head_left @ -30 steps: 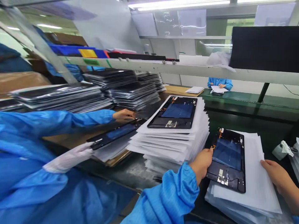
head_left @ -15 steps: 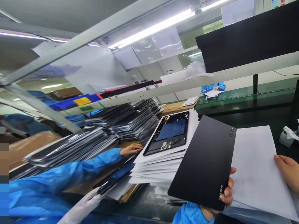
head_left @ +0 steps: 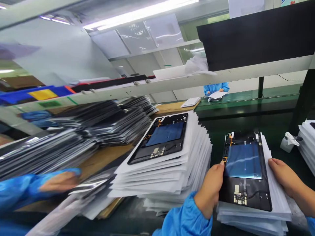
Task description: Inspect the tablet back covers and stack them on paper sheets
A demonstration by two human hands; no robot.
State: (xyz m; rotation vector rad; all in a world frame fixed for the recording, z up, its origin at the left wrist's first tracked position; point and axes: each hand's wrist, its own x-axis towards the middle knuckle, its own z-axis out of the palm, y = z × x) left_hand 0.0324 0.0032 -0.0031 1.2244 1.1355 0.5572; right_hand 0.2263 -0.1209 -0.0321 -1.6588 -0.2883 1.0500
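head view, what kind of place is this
Likely an electronics assembly line: opened tablet shells lie on paper-interleaved stacks, piles of dark panels sit to the left, and another blue-smocked worker sits further along the green bench.

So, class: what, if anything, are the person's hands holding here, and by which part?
The left hand grips the left long edge of the open tablet lying on the paper stack. The right hand rests on the right edge of the top sheet beside it.
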